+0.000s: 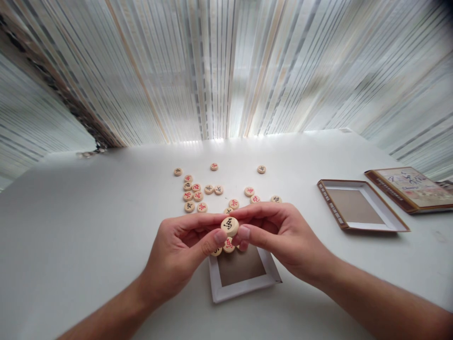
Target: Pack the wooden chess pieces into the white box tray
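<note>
Left hand point(179, 245) and right hand point(283, 236) pinch 1 black-marked disc point(230, 225) by its rim, both grips narrow and snug. Disc sits, seemingly, above the far end of the open box point(244, 290). My judgement: light, even pressure, face level, clear of the red-marked disc point(229, 245) beneath.

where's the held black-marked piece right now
In the head view, the black-marked piece is below centre, held between the left hand and the right hand, with a red-marked piece and the near tray showing below it.

Cream disc point(230, 226) (black-marked), white table point(95, 222), striped curtain point(198, 71)
</note>
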`<state>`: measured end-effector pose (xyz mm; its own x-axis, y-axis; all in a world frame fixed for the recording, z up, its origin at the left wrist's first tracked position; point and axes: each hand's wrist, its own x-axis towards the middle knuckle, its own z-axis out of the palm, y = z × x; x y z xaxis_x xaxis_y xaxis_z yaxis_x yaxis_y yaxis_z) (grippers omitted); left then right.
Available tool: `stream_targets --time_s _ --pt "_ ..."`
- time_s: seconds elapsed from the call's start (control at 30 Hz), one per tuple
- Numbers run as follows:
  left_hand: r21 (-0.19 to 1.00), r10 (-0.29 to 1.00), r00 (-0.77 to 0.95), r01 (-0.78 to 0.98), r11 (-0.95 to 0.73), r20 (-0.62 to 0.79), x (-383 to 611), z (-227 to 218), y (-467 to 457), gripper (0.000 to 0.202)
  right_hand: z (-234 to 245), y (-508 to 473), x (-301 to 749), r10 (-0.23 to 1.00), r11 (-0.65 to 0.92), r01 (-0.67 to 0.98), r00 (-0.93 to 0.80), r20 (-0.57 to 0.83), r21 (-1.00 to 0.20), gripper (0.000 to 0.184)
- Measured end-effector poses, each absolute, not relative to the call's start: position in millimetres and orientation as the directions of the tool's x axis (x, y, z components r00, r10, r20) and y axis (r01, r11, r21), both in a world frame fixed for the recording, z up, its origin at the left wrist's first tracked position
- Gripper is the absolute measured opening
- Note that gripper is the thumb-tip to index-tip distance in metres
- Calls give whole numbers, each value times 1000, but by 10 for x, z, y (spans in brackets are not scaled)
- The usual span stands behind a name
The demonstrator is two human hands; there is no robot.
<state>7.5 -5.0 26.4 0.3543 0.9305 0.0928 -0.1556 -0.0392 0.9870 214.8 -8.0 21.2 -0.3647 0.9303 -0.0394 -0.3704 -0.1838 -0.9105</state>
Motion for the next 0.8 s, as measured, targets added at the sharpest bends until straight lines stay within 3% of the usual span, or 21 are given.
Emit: stream_targets --time_s 0.27,0.53,0.8 --pt "990 951 283 -105 -95 122 76 239 -63 18 211 -93 2120 935 -194 -418 -352 -38 -888 33" --pt "959 921 288 26 -284 265 56 201 -116 27 248 -87 2129 921 -223 -333 -380 -86 -916 26" --pt "925 896 280 57 -375 346 45 137 -125 44 204 -61 2128 900 -283 -395 -425 -99 -874 25"
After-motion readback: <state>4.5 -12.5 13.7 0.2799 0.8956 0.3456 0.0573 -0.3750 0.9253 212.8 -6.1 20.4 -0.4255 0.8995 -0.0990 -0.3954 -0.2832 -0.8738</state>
